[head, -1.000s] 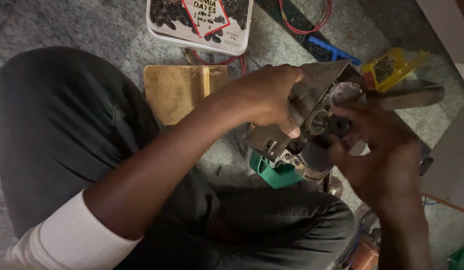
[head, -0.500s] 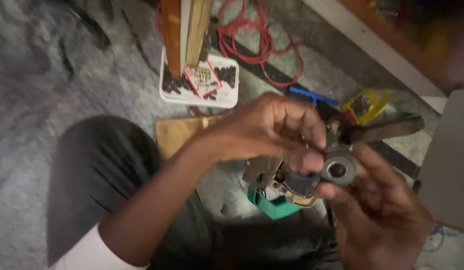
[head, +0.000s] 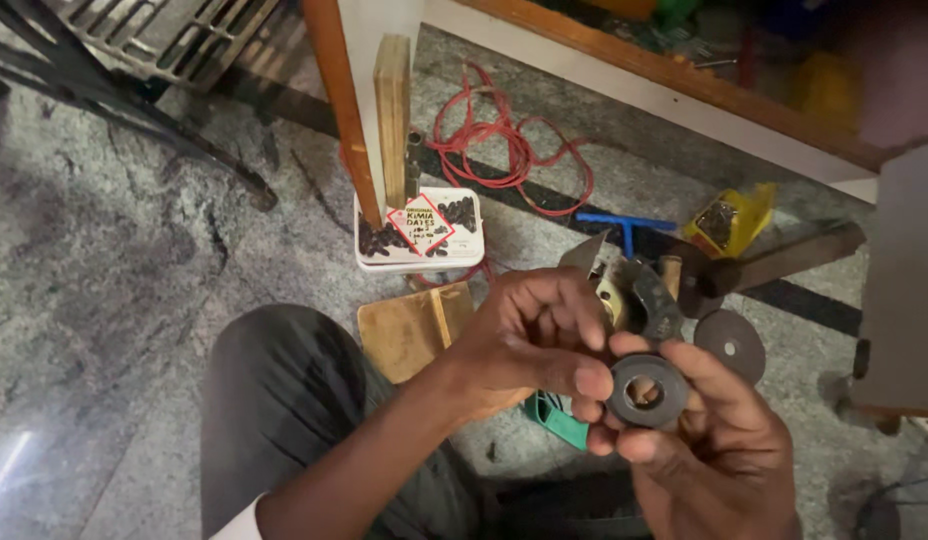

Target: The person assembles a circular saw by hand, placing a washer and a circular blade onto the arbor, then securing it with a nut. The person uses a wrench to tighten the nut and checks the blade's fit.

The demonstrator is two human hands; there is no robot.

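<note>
Ring (head: 647, 391), dark, flat, round-holed, pinched by both hands' fingers (head: 594, 382).

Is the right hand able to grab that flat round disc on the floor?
Probably not right away: the right hand is busy pinching a dark ring. The disc lies bare on the floor just beyond it, nothing between.

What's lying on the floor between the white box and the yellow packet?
In the head view, a blue T-shaped tool lies between the white box and the yellow packet.
</note>
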